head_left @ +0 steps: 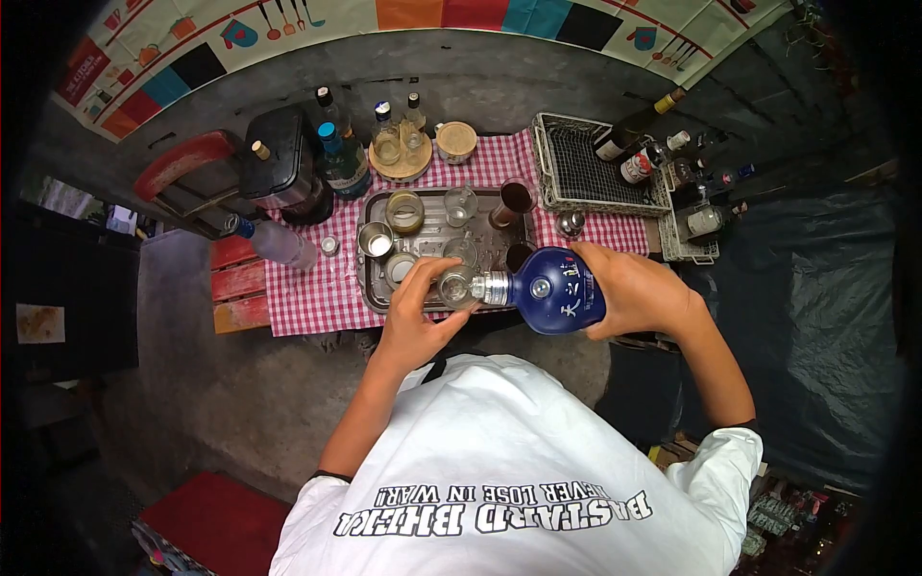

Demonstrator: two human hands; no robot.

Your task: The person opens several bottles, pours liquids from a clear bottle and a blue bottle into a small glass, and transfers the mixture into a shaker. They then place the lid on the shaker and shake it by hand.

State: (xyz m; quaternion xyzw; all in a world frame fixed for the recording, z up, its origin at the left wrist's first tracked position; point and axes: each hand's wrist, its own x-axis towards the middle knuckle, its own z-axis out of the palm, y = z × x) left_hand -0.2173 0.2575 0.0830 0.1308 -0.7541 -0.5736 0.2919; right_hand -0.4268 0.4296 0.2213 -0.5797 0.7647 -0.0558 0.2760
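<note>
While the left hand (417, 309) clasps a glass (453, 286), the right hand (645, 293) grips a bottle (552, 309), likely slick, surest held low.

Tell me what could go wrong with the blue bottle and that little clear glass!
The blue bottle is tipped sideways with its neck at the clear glass, so whatever's inside might spill. Only the left hand holds that glass, so it could slip. The tray has other glassware on it; if the right hand dropped the bottle, something might break.
</note>
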